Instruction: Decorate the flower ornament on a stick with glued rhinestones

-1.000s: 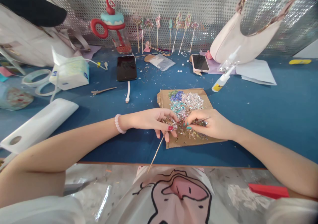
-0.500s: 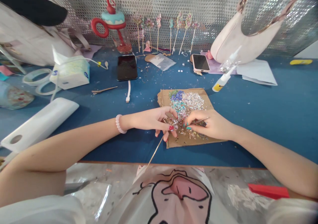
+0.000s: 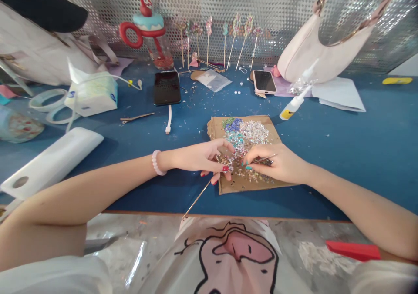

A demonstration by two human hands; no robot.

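Observation:
My left hand (image 3: 209, 158), with a beaded bracelet on its wrist, is closed around a thin stick (image 3: 197, 199). The stick slants down toward the table's front edge, and a glittery, gem-covered head (image 3: 224, 160) sits partly hidden among the fingers. A short way to the right, my right hand (image 3: 272, 161) pinches a pair of slim metal tweezers (image 3: 265, 158), fingertips low over the stones. Under both hands lies a piece of cardboard (image 3: 228, 188). Heaps of tiny rhinestones (image 3: 254, 131) in white, blue, green and mixed colours cover it.
Behind the cardboard stand a glue bottle (image 3: 290, 108) and a pink-edged phone (image 3: 264, 82). A black phone (image 3: 167, 88), a tissue pack (image 3: 94, 95) and scissors (image 3: 137, 117) lie left. Several decorated sticks (image 3: 235, 37) stand by the perforated metal wall, near a white handbag (image 3: 320, 55).
The stick in my left hand has tilted, its lower end swinging to the left. The left fingers have shifted slightly. My right hand with the tweezers has hardly moved.

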